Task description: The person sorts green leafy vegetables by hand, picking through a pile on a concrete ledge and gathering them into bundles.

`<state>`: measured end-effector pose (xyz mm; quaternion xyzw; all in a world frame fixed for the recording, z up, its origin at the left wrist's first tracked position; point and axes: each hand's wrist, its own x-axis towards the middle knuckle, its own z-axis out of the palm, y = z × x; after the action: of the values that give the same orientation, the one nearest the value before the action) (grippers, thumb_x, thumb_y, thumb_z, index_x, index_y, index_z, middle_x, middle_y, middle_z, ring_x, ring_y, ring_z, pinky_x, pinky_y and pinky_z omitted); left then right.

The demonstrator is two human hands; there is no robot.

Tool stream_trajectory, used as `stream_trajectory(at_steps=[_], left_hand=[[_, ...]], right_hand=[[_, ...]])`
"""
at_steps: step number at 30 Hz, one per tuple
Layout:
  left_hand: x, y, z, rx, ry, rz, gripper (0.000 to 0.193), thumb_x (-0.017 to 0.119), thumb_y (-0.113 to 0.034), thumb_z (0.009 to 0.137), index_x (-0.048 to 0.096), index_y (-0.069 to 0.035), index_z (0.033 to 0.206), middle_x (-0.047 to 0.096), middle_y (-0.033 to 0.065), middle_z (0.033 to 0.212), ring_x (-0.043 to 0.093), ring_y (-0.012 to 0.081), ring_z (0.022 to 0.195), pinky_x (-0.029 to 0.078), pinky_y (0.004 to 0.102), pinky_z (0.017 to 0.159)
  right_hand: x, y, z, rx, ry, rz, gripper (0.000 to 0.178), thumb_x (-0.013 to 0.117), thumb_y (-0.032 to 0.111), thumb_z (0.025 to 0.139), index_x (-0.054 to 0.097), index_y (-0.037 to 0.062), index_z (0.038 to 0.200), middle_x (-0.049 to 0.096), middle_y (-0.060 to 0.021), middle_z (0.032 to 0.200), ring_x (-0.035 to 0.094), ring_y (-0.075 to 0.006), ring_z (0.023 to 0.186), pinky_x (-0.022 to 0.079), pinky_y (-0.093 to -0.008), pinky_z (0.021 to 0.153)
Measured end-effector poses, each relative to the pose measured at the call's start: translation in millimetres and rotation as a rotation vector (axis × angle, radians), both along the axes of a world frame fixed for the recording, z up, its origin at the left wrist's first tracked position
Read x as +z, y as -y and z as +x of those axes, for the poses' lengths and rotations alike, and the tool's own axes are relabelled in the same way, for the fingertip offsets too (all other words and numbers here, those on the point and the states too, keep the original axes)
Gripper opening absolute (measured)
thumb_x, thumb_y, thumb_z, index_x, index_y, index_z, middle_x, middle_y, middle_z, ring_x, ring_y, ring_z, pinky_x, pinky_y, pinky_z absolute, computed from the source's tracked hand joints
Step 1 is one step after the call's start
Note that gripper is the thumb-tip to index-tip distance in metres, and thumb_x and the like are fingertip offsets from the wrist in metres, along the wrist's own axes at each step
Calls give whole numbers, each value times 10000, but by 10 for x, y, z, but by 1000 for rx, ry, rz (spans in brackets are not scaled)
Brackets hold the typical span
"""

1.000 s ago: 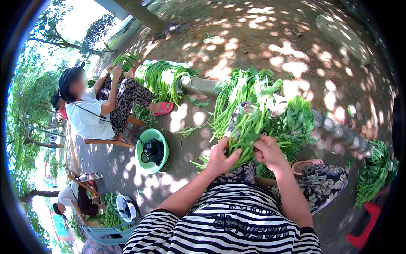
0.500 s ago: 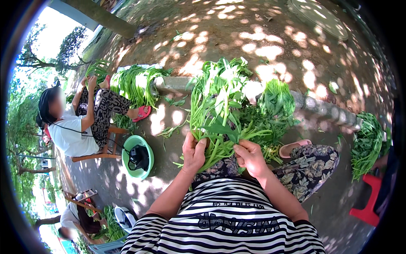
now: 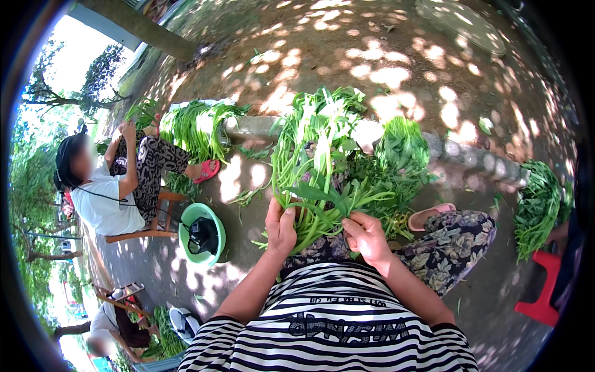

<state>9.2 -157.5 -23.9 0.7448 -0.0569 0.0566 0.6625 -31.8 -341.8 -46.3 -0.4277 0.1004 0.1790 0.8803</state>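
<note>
My left hand (image 3: pixel 282 230) is closed around a loose bundle of leafy green stems (image 3: pixel 308 164), likely water spinach, which reaches away from me over my lap. Its leafy tops droop at the far end. A short distance to the right, my right hand (image 3: pixel 364 235) pinches a leafy stem (image 3: pixel 338 199) between thumb and fingers. A broad dark leaf on it spans the gap between both hands. Cut stem ends stick out beneath my hands, partly hidden by them.
Greens lie along a low stone curb (image 3: pixel 477 160): an upright bunch (image 3: pixel 403 149), a left pile (image 3: pixel 193 127) and a right pile (image 3: pixel 534 208). A green basin (image 3: pixel 221 232) holds a dark item. A seated person (image 3: pixel 108 198) handles greens at left. A red stool (image 3: pixel 545 288) stands right.
The dark leaf between my hands has shifted slightly and its stem now lies nearer my right fingers. Both hands stay closed in nearly the same place.
</note>
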Motion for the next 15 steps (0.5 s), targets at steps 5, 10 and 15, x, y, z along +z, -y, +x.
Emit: stream_trajectory(at_steps=[5, 10, 15], left_hand=[[-25, 13, -3, -44, -46, 21, 156, 505, -84, 831, 503, 1, 962, 552, 40, 772, 501, 108, 650, 416, 241, 610], [124, 80, 15, -166, 85, 669, 243, 625, -153, 722, 536, -9, 896, 560, 136, 739, 546, 274, 613, 442, 323, 571], [140, 218, 13, -178, 198, 820, 274, 651, -189, 696, 555, -32, 899, 576, 124, 778, 574, 320, 682, 457, 387, 590]], right_hand=[[2, 39, -37, -34, -64, 23, 89, 531, 90, 860, 527, 7, 828, 401, 19, 542, 311, -42, 407, 227, -216, 365], [-226, 245, -175, -21, -329, 22, 212, 586, 105, 818, 557, 14, 1007, 431, 16, 568, 308, -36, 403, 208, -212, 367], [-734, 228, -185, 423, 47, -547, 217, 613, 136, 771, 618, -42, 894, 569, -38, 625, 468, -134, 459, 373, -276, 421]])
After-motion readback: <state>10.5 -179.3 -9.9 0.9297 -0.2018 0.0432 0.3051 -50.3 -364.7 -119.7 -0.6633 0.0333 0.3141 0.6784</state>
